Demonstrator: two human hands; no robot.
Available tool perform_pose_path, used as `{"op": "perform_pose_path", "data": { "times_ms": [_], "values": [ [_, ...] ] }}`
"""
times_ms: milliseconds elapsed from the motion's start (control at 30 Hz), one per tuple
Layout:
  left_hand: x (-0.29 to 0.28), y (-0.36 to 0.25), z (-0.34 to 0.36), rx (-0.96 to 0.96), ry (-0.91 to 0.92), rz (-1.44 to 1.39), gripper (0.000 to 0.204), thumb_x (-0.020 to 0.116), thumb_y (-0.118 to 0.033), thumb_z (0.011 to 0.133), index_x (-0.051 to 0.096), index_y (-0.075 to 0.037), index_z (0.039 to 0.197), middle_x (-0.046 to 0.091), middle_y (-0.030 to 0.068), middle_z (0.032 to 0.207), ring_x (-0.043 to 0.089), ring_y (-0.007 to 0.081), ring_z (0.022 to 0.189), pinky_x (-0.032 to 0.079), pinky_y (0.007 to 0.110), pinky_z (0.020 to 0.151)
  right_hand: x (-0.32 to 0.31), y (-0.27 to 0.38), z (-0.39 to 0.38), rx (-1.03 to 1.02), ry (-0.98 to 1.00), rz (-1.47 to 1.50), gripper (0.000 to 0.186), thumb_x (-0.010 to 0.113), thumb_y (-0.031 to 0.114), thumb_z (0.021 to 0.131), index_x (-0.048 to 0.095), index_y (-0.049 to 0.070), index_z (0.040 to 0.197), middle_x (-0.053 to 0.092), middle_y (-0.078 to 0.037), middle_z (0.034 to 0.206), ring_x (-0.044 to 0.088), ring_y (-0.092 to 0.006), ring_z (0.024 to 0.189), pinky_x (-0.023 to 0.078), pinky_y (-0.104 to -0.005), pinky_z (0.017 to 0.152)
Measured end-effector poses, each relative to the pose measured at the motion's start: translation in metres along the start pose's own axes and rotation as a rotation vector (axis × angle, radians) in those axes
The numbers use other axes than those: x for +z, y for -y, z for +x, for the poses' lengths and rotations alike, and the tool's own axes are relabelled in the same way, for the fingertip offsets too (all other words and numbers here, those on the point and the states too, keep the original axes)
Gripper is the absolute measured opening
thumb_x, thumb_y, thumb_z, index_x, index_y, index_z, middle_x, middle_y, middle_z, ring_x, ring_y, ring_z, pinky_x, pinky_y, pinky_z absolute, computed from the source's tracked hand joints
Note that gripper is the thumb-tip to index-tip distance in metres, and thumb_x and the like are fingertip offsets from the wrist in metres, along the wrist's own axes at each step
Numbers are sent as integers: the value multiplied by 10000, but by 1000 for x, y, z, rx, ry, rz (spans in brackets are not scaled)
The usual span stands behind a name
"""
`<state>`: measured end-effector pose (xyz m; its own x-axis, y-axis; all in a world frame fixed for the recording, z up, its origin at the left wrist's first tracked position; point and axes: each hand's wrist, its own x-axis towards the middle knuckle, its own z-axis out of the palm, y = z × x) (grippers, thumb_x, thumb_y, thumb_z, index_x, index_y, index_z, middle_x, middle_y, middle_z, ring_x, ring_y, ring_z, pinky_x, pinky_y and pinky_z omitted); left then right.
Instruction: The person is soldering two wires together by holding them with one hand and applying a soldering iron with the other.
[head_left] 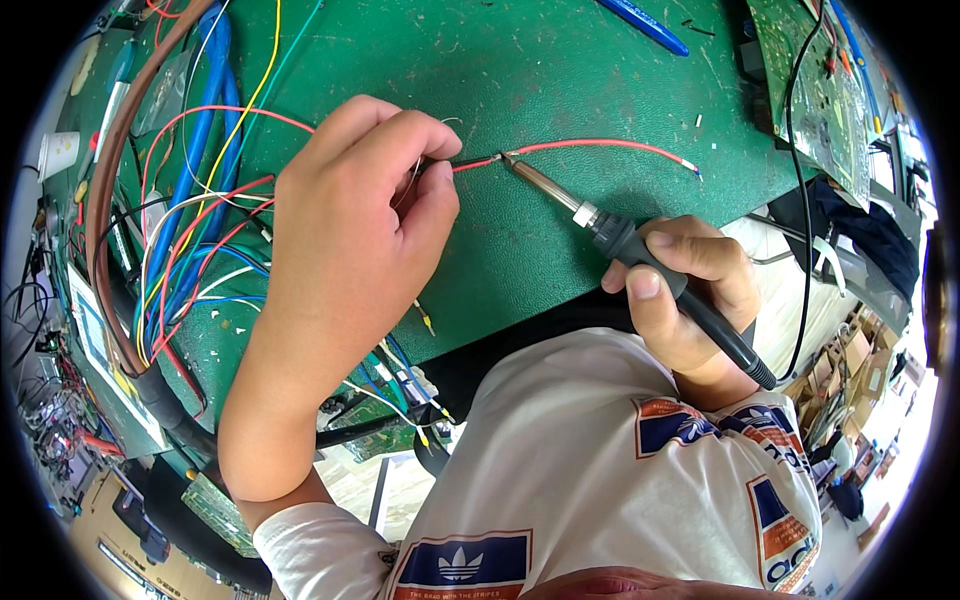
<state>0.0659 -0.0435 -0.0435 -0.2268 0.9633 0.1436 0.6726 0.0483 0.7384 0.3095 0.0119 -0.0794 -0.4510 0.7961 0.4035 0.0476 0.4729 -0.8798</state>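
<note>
My right hand (700, 290) is closed round the dark grey handle of a soldering iron (640, 255). The iron's metal tip points to the upper left and meets a bare-looking joint in a red wire (600, 143). From the joint, one length of red wire curves right to a stripped end on the green mat (560, 230); the other runs left to my left hand (350, 210). The fingers of that hand are pinched on the wire, beside a short black section. A thin silvery strand (452, 121) loops out near its fingertips; what else lies inside the pinch is hidden.
A bundle of coloured wires (190, 250) and a thick brown cable (105, 200) crowd the left side. A blue pen (645, 25) lies at the far edge. Green circuit boards (810, 80) stand at the far right, with the iron's black cord (795, 150) hanging nearby.
</note>
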Motion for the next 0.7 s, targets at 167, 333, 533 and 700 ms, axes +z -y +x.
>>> {"op": "perform_pose_path", "data": {
  "times_ms": [167,333,533,700],
  "values": [
    [-3,1,-1,19,21,57,117,673,65,842,683,13,946,620,43,879,560,54,599,440,203,518,0,1,1,-18,21,-22,262,811,53,757,608,-3,913,675,-149,729,656,-195,571,491,-272,500],
    [-3,1,0,19,23,69,115,678,61,840,686,10,943,620,40,871,550,53,593,430,204,514,0,0,0,-11,2,-20,261,811,54,759,610,-7,914,679,-149,730,654,-184,567,488,-265,498],
    [-3,0,0,22,20,61,115,678,59,840,687,12,945,618,40,868,545,52,594,427,204,514,1,0,-1,-7,-20,-14,256,810,62,770,613,-10,917,683,-152,726,650,-169,563,481,-257,495],
    [-3,0,-1,9,23,57,112,678,57,842,686,14,946,619,42,870,545,52,597,430,202,517,-16,4,1,-3,241,-51,240,641,38,945,490,-1,1127,631,-204,912,671,-192,698,548,-314,628]
  ]
}}
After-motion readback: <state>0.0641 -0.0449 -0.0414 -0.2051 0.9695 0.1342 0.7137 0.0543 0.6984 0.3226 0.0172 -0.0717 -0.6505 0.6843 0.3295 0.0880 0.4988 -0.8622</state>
